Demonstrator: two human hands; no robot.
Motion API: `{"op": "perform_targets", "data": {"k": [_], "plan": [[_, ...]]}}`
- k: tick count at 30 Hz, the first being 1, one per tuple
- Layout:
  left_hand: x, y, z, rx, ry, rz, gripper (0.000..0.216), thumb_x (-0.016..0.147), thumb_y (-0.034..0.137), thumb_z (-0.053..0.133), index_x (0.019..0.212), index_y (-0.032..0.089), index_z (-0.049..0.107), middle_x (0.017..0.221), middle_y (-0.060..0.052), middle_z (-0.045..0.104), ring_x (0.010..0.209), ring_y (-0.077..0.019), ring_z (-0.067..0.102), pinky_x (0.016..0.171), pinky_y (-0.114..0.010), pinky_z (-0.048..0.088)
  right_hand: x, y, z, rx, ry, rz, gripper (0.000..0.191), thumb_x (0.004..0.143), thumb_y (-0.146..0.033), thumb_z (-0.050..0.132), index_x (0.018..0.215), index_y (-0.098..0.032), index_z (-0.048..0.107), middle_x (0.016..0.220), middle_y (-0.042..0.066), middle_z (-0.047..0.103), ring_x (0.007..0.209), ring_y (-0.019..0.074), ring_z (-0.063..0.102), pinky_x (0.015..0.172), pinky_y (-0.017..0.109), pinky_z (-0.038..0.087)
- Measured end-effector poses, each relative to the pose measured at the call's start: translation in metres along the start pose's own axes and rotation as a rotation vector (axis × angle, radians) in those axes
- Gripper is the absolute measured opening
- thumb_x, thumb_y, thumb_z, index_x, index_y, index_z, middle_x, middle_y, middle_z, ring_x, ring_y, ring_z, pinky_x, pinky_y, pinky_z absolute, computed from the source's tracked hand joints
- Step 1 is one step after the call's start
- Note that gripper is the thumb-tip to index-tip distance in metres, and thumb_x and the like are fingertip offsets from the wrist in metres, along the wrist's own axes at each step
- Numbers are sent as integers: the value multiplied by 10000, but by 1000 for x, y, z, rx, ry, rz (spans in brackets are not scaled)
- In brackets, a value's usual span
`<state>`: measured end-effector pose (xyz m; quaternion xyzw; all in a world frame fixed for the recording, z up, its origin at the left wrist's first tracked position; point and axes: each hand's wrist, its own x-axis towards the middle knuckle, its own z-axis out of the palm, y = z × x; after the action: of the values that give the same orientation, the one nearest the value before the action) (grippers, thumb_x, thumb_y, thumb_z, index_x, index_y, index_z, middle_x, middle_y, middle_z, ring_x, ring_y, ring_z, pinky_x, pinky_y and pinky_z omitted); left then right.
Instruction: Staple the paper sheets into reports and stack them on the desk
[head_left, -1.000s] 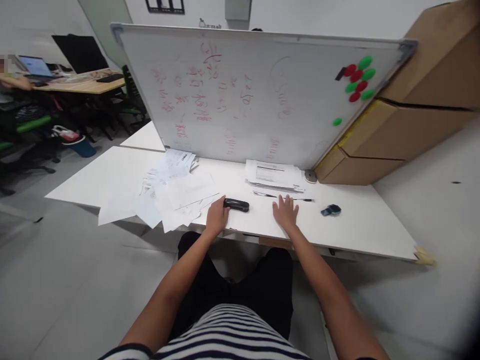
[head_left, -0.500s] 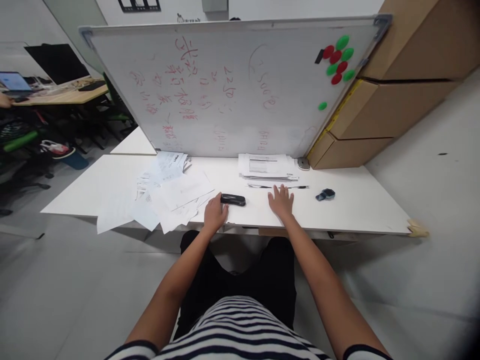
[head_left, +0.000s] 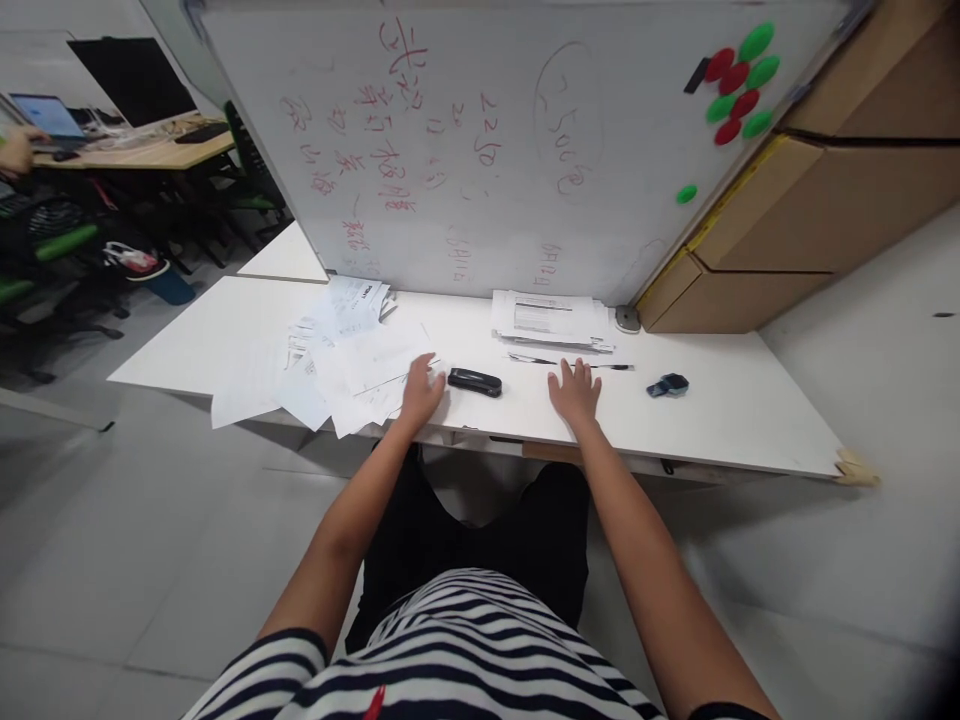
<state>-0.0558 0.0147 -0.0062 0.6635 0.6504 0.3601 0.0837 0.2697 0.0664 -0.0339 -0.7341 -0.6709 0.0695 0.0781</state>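
Observation:
My left hand (head_left: 420,392) lies open on the white table (head_left: 720,420), its fingers on the edge of a loose spread of white papers (head_left: 337,360). Just right of it sits a black stapler (head_left: 474,382), not touched. My right hand (head_left: 576,393) rests flat and open on the table, fingers spread, right below a black pen (head_left: 570,363). A neat stack of printed sheets (head_left: 551,320) lies behind the pen. A small dark blue object (head_left: 667,385) sits to the right of my right hand.
A large whiteboard (head_left: 487,140) with red writing and red and green magnets (head_left: 735,85) leans at the table's back. Cardboard boxes (head_left: 825,200) stand at the right. A desk with a laptop (head_left: 45,118), chairs and another person's hand (head_left: 15,152) are far left.
My left hand slid left, off the stapler's end onto the loose papers. My right hand stayed flat by the pen. The view shifted closer to the table.

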Motion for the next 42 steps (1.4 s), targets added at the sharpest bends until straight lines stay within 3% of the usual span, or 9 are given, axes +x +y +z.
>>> {"op": "perform_targets", "data": {"k": [2, 5, 9, 15, 20, 26, 30, 35, 42], "plan": [[15, -18, -16, 139, 39, -77, 485, 881, 376, 477, 1319, 172, 435, 1365, -170, 468, 1299, -283, 410, 1055, -468, 348, 0, 0, -1, 10, 4, 1, 661, 944, -527, 104, 1493, -192, 257, 1581, 119, 156, 1449, 287, 90, 1132, 538, 90], [27, -46, -32, 345, -47, -247, 702, 769, 544, 596, 1325, 148, 436, 1458, -207, 363, 1391, -380, 242, 1077, -544, 267, -1, 0, -2, 37, 13, 0, 655, 942, -530, 120, 1486, -199, 277, 1581, 117, 161, 1451, 282, 93, 1137, 526, 84], [23, -64, -30, 414, -113, -282, 652, 821, 593, 493, 1314, 168, 447, 1480, -191, 356, 1379, -363, 286, 1084, -544, 232, 0, 1, 1, 47, 25, -1, 659, 941, -539, 132, 1480, -196, 295, 1577, 125, 175, 1448, 288, 110, 1135, 529, 94], [14, -55, -22, 430, 1, -208, 473, 919, 474, 374, 1229, 145, 514, 1393, -204, 466, 1303, -335, 405, 1032, -502, 308, 1, 1, 3, 25, 42, -5, 653, 947, -531, 132, 1478, -188, 297, 1571, 131, 189, 1446, 288, 116, 1131, 536, 102], [13, -49, -24, 472, 26, -222, 395, 965, 299, 241, 1080, 117, 572, 1171, -210, 605, 1146, -316, 533, 988, -508, 350, 0, -1, 0, 42, 33, 4, 640, 947, -526, 158, 1473, -192, 308, 1571, 129, 193, 1446, 284, 119, 1132, 530, 103], [8, -52, -25, 457, 29, -185, 321, 956, 271, 287, 894, 171, 585, 966, -136, 652, 966, -282, 593, 1001, -529, 334, 0, 2, 4, 56, 64, -10, 650, 943, -538, 158, 1462, -187, 331, 1565, 135, 210, 1442, 294, 138, 1129, 535, 109], [6, -57, -28, 360, 68, -233, 301, 944, 276, 330, 795, 196, 578, 890, -100, 660, 903, -250, 604, 1007, -463, 344, 2, 4, 6, 59, 51, -16, 670, 937, -553, 140, 1473, -189, 312, 1572, 135, 190, 1445, 298, 125, 1131, 536, 104], [5, -58, -33, 283, 154, -306, 271, 920, 307, 390, 788, 208, 606, 855, -75, 683, 867, -234, 613, 907, -360, 406, 3, 5, 8, 58, 52, -13, 677, 937, -553, 137, 1475, -180, 311, 1571, 138, 192, 1446, 297, 122, 1135, 534, 97], [3, -53, -36, 233, 208, -335, 258, 896, 333, 440, 813, 208, 649, 907, -65, 714, 875, -224, 630, 831, -320, 422, 3, 5, 9, 70, 66, -20, 668, 937, -550, 155, 1463, -178, 333, 1565, 145, 208, 1442, 304, 140, 1131, 547, 106]]}}
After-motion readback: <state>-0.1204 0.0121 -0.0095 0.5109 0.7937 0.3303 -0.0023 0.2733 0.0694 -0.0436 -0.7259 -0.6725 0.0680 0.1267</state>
